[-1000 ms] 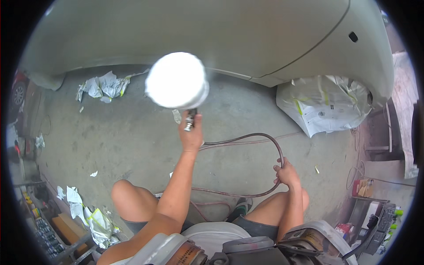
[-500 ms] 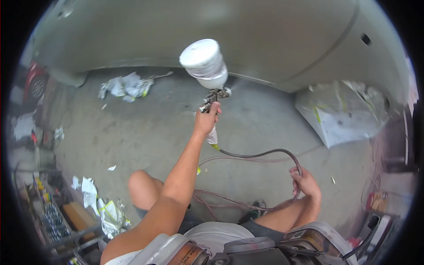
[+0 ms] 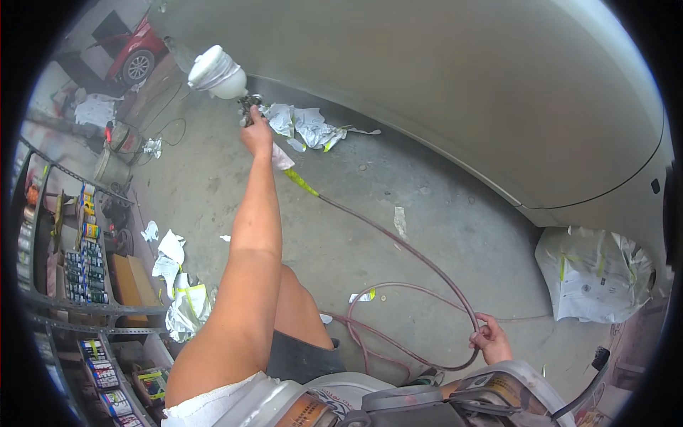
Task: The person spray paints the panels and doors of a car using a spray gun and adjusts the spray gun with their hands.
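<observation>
My left hand (image 3: pixel 256 134) is stretched out far ahead, shut on a spray gun (image 3: pixel 247 107) with a white cup (image 3: pixel 217 71) on top. The gun sits close to the lower edge of a large grey car body panel (image 3: pixel 455 85). A reddish air hose (image 3: pixel 398 245) runs from the gun across the concrete floor and loops back to my right hand (image 3: pixel 489 340), which grips it low at the right. My bare knee (image 3: pixel 295 306) shows below the left arm.
A wheel wrapped in masking paper (image 3: pixel 594 277) stands at the right. Crumpled paper (image 3: pixel 306 127) lies under the panel, more scraps (image 3: pixel 178 285) at the left. Metal shelves with small cans (image 3: pixel 82 263) line the left side. A red car (image 3: pixel 139 53) is far back.
My left arm has swung the spray gun to the left along the panel, and the view has turned left with it. The right hand keeps hold of the hose.
</observation>
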